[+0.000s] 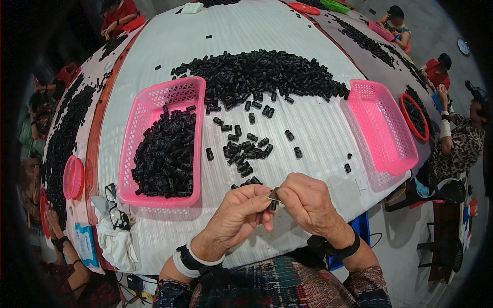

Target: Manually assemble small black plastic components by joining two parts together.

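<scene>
Just above the table's near edge, my two hands meet at the fingertips. My left hand is closed, pinching a small black plastic part that looks like a cord lock. My right hand is closed too, its thumb and forefinger on a small flat, dark blade-like piece with a pale edge, which touches the black part. Beyond my hands lies a loose cluster of similar black parts. A large heap of them spreads farther back. To the left, a pink basket holds many more.
A second pink basket stands at the right edge of the white table. Eyeglasses and a white cloth lie at the left, near a blue packet. Other people work at neighbouring tables with black heaps.
</scene>
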